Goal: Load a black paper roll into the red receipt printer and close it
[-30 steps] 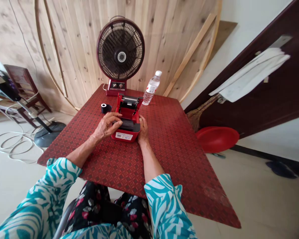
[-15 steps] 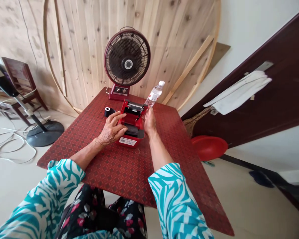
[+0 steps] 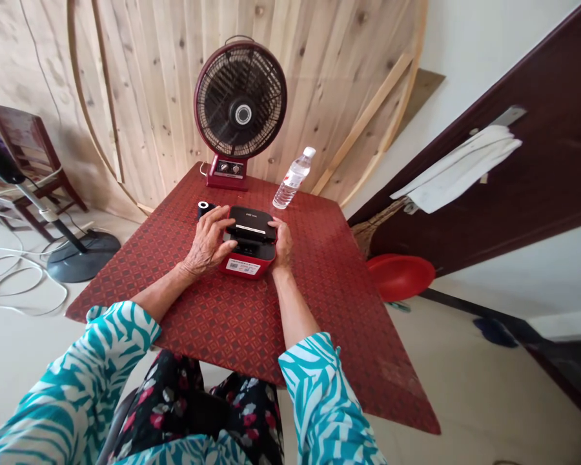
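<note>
A small red and black receipt printer (image 3: 244,266) stands on the table, its black lid (image 3: 250,218) down over the paper bay. A white label with a printed code is on its front. My left hand (image 3: 208,240) holds its left side, with fingers along the lid's edge and thumb at the front. Round the right side my right hand (image 3: 282,244) is closed, its thumb and fingers at the lid's right edge. Just beyond my left fingers is a small black roll (image 3: 204,208) with a white ring at its end, partly hidden by that hand.
A clear water bottle (image 3: 294,178) stands behind the printer to the right. The dark red fan (image 3: 241,106) is at the back of the patterned table (image 3: 339,310). A red basin (image 3: 401,276) is at the right. Cables and a stand base (image 3: 83,256) lie at the left.
The printer's lid has swung down from its raised position and now covers the inside. My right hand has moved from behind the raised lid to the printer's right side.
</note>
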### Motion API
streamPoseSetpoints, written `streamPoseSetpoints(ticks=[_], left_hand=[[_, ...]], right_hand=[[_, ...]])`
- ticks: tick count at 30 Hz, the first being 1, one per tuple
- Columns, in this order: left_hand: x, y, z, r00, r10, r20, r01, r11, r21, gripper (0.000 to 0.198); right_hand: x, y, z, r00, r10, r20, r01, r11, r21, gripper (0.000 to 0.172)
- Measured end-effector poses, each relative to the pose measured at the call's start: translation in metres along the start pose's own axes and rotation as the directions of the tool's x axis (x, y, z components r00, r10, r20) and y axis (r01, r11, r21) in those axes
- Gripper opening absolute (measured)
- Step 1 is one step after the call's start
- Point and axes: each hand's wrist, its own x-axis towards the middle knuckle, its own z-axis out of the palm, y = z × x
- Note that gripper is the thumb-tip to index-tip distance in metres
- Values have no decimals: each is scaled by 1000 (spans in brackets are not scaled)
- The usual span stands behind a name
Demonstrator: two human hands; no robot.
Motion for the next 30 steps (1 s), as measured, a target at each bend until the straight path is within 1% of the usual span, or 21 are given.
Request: streamPoseSetpoints(ticks=[4, 6, 10, 15, 17, 19, 22, 24, 26, 28, 30], left_hand=[[-3, -9, 2, 999, -20, 30, 20, 1000, -9, 54], [-3, -11, 2, 999, -22, 38, 22, 1000, -5, 53], [-1, -10, 2, 998, -44, 45, 43, 999, 6, 53], [-2, -8, 1, 997, -45, 57, 47, 999, -27, 55], [-4, -8, 1, 996, -66, 59, 70, 995, -65, 56], [-6, -7, 1, 993, -101, 68, 108, 986, -124, 56], [-6, -3, 1, 984, -165, 68, 175, 961, -215, 56], [-4, -1, -1, 968, -244, 53, 249, 933, -259, 55], [-1, 1, -3, 934, -355, 39, 349, 885, -308, 50], [3, 2, -5, 881, -471, 39, 449, 809, -380, 43], [7, 4, -6, 823, -561, 87, 531, 707, -468, 38]], right_hand=[[-7, -3, -1, 999, -29, 37, 31, 998, -49, 45], [-9, -2, 0, 999, -42, 25, 43, 998, -39, 45], [-11, 3, 4, 998, -53, -24, 53, 999, -9, 44], [-13, 3, 4, 999, -46, -17, 45, 999, -11, 48], [-16, 3, 4, 1000, -21, -9, 21, 1000, -7, 49], [-19, 5, 3, 999, 30, -20, -30, 999, 21, 51], [-23, 9, 3, 989, 140, -50, -135, 986, 98, 62], [-22, 12, 3, 982, 185, -45, -179, 978, 107, 66], [-21, 14, 4, 979, 198, -38, -195, 977, 87, 66], [-19, 14, 4, 978, 205, -36, -202, 976, 77, 65], [-17, 13, 4, 978, 205, -33, -202, 976, 77, 64]])
